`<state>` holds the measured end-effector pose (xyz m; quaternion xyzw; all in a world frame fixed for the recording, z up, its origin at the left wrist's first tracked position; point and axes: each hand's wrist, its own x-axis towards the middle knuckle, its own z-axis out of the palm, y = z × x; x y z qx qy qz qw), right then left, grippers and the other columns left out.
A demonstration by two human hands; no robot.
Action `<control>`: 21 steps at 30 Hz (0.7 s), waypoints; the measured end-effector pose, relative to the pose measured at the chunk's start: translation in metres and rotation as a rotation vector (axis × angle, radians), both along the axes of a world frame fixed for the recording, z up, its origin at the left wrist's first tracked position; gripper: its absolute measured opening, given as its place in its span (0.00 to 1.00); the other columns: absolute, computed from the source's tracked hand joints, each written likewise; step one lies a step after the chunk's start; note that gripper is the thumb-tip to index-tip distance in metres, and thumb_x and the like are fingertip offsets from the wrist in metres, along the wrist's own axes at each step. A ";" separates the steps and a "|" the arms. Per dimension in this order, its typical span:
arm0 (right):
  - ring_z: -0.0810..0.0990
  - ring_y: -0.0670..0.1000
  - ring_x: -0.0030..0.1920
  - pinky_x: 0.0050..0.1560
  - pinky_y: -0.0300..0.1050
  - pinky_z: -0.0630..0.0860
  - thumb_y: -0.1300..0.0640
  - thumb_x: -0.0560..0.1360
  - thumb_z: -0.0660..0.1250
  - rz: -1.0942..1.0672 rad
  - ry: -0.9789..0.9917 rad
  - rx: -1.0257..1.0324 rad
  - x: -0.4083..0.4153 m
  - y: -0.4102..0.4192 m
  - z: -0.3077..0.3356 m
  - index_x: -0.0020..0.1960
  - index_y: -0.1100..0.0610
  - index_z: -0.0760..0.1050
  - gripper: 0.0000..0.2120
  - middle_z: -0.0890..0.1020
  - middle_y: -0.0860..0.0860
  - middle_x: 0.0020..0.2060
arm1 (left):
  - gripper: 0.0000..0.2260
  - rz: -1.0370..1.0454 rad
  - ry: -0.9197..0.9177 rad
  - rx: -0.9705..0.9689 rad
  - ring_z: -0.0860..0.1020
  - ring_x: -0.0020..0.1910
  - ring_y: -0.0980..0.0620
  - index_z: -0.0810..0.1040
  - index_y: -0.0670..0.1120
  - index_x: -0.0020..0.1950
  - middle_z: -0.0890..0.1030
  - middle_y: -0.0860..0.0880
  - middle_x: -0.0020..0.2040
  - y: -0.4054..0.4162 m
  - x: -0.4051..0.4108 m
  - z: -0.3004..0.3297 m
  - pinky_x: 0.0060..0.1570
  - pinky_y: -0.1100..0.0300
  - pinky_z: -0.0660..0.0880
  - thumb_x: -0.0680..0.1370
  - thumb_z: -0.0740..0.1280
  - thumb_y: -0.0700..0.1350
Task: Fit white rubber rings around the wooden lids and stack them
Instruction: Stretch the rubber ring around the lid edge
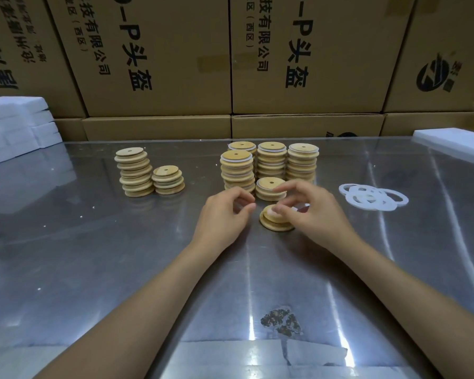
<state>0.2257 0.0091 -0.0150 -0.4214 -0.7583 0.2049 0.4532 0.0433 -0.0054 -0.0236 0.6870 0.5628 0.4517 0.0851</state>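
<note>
A wooden lid (274,222) lies on the steel table in front of me with a white rubber ring (298,209) partly on it. My right hand (311,212) rests over the lid, its fingers curled on the ring. My left hand (225,214) hovers just left of the lid with loosely curled fingers, holding nothing that I can see. Behind the hands stand several stacks of ringed lids (271,165), the nearest a short stack (270,188). Two stacks of bare lids (136,170) stand at the left. Loose white rings (372,196) lie at the right.
Cardboard boxes (307,56) wall off the back of the steel table (121,255). White foam sheets (17,127) are piled at the far left, and another foam piece (454,140) lies at the far right. A worn patch (281,321) marks the table near me.
</note>
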 end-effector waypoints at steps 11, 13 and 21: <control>0.74 0.51 0.62 0.60 0.50 0.72 0.48 0.74 0.68 -0.205 -0.282 -0.225 0.011 0.012 -0.006 0.60 0.53 0.77 0.17 0.80 0.48 0.56 | 0.17 -0.079 0.222 -0.110 0.72 0.54 0.56 0.82 0.48 0.58 0.81 0.47 0.54 0.005 0.003 -0.009 0.58 0.61 0.65 0.77 0.64 0.57; 0.77 0.51 0.55 0.55 0.50 0.75 0.47 0.74 0.67 -0.166 -0.300 -0.247 0.008 0.013 -0.009 0.55 0.54 0.79 0.14 0.82 0.50 0.49 | 0.14 -0.150 0.231 -0.093 0.69 0.49 0.57 0.83 0.50 0.54 0.82 0.44 0.49 0.003 0.005 -0.010 0.53 0.64 0.61 0.77 0.64 0.57; 0.79 0.46 0.50 0.53 0.45 0.76 0.50 0.74 0.69 -0.044 -0.188 -0.233 0.000 0.013 -0.012 0.50 0.50 0.79 0.07 0.82 0.47 0.46 | 0.16 -0.171 0.201 -0.212 0.67 0.61 0.51 0.78 0.61 0.61 0.78 0.52 0.54 0.000 0.011 -0.009 0.61 0.62 0.63 0.75 0.65 0.61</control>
